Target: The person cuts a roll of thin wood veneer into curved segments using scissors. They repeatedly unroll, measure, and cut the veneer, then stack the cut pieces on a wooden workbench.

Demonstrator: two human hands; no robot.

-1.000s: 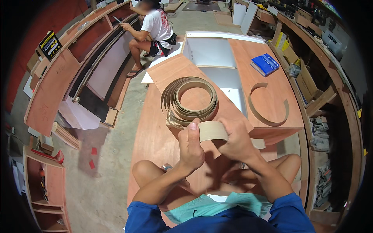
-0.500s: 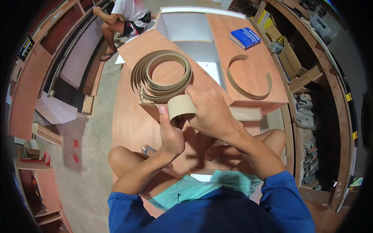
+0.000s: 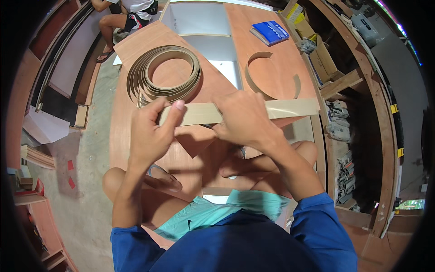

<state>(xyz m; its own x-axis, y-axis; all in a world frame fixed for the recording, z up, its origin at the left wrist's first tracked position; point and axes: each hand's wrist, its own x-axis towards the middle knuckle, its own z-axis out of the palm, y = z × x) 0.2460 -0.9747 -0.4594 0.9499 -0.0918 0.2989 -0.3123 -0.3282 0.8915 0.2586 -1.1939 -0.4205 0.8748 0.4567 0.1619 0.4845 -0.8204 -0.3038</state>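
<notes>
A beige edge-banding strip [image 3: 199, 114] is stretched crosswise between my hands above the plywood. My left hand [image 3: 153, 129] is closed on its left end, with the thumb lying on top. Farther right, my right hand [image 3: 247, 120] grips the strip with its fingers wrapped over it, and the free end sticks out to the right. Just beyond my left hand lies a loose coil of edge banding [image 3: 195, 77]. A separate curved piece of banding [image 3: 297, 86] rests on the cabinet panel at the right.
Ahead stands a wooden cabinet with open white compartments [image 3: 199, 20], and a blue-covered booklet [image 3: 270, 32] lies on its panel. A person [image 3: 131, 18] sits at the far left. Shelving with boxes [image 3: 324, 63] runs along the right. Red scraps [image 3: 71, 182] lie on the floor at left.
The short bent loop of banding between my hands is now drawn out nearly straight. My hands have moved apart, the left one leftward, and the strip's free end now shows at the right.
</notes>
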